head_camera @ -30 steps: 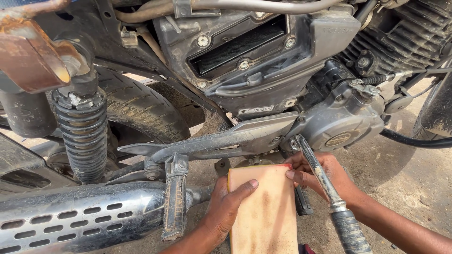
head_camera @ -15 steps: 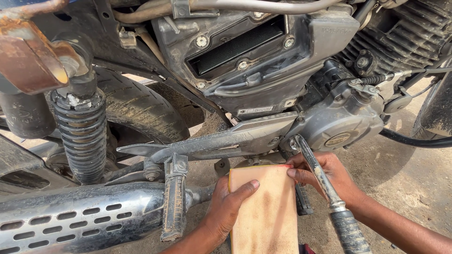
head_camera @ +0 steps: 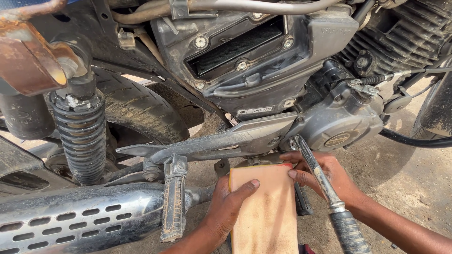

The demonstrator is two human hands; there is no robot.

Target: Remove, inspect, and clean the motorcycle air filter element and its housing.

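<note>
Both hands, left hand (head_camera: 226, 207) and right hand (head_camera: 325, 181), curl around the flat tan rectangular foam filter pad (head_camera: 266, 211) at lower centre, best kept level beneath the grey motorcycle engine casing (head_camera: 339, 122).

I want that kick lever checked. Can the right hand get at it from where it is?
Probably yes: the right hand lies beside the kick lever, nothing between them.
</note>
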